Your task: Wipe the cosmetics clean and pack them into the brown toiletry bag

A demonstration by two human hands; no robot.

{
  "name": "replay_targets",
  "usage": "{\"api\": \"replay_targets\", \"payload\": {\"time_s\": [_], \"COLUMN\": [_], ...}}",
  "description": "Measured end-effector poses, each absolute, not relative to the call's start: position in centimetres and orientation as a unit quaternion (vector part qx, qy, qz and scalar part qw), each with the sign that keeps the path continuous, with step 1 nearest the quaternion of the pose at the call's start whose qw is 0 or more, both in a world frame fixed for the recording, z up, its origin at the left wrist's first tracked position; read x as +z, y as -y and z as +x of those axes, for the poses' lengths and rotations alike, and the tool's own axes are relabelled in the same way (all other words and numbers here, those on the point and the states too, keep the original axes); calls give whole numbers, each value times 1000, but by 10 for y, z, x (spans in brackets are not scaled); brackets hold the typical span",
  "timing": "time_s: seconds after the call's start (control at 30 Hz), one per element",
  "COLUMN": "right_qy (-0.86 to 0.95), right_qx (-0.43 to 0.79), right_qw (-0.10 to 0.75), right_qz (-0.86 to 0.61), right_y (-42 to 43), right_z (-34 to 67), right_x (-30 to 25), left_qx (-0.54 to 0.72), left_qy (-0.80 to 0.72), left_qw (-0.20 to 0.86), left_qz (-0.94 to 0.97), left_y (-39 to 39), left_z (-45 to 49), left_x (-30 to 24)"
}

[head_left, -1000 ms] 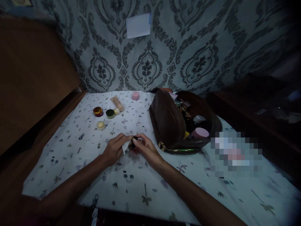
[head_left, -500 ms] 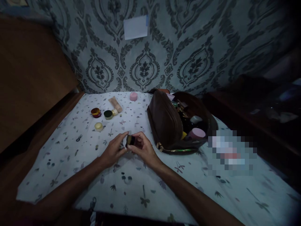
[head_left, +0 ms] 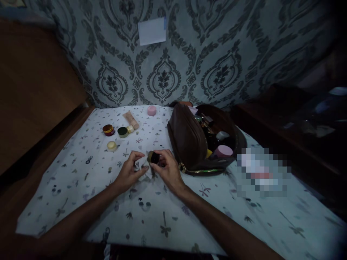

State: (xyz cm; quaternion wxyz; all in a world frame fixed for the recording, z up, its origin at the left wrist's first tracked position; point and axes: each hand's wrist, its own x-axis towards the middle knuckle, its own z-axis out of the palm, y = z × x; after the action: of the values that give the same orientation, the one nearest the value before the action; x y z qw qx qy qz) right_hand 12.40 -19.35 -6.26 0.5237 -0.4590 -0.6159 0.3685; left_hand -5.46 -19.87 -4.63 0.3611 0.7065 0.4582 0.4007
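My right hand (head_left: 168, 168) pinches a small dark jar (head_left: 153, 157) with a yellowish-brown end between thumb and fingers. Just left of it, my left hand (head_left: 130, 171) grips a crumpled white tissue (head_left: 141, 164); the jar and tissue are close together. Beyond my left hand lie a small cream-yellow jar (head_left: 111, 146), a red-brown jar (head_left: 108, 130) with an amber top, a dark green-topped jar (head_left: 123, 132) and a beige tube (head_left: 131, 119). A little pale-yellow container (head_left: 130, 129) touches the green-topped jar.
An open brown cosmetics bag (head_left: 188, 139) stands right of my hands, holding a pink-lidded jar (head_left: 225, 150) and other items. A round pink container (head_left: 151, 110) sits near the patterned wall. A blurred-out item (head_left: 261, 173) lies at right on the printed cloth (head_left: 162, 209).
My hands have drawn slightly apart. The jar has moved a little right and up in my right hand, and more of the white tissue in my left hand now shows.
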Motion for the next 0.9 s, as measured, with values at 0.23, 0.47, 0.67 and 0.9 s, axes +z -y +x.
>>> {"api": "replay_targets", "payload": {"time_s": [0.23,0.47,0.67,0.9], "right_qy": [657,609,619,642], "right_qx": [398,516,515,462], "right_qw": [461,468,476,498], "right_qz": [-446,-378,-353,-355], "right_y": [192,195,200,205], "right_z": [123,122,122,126], "right_x": [-67,-61,-54,-42], "left_qx": [399,387,290,260], "left_qy": [-441,-448,-433,-434], "left_qw": [325,288,220,219], "left_qz": [735,752,824,834], "left_y": [198,189,182,180], "left_z": [-62,-70,-74,-83], "left_x": [-40,-42,-48,-38]}}
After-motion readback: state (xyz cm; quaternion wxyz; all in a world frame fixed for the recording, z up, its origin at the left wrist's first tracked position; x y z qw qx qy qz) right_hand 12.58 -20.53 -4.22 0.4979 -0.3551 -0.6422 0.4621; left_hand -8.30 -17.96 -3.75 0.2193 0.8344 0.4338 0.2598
